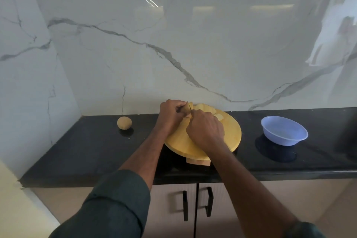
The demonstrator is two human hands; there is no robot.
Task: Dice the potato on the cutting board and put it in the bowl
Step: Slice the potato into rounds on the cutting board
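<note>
At the round cutting board's (228,137) far-left edge, the left hand (170,115) grips the potato (185,110); the right hand (205,128) clasps a knife (190,106) immediately right. Slices (207,110) lie behind; the bowl (284,130) sits far right on the bench (87,147).

**Polished stone, pale wood and plastic at the chopping station**

A round cutting board (222,137) of pale, matt wood sits on a glossy black speckled stone tabletop (87,150). Behind it rises a white marble-look wall (173,35), veined grey and polished enough to mirror lights. The bowl (284,131) is smooth lavender plastic with a soft sheen. A whole potato (124,122) shows dull tan skin. Cabinet doors (168,208) below look matt beige with black metal handles.
</note>
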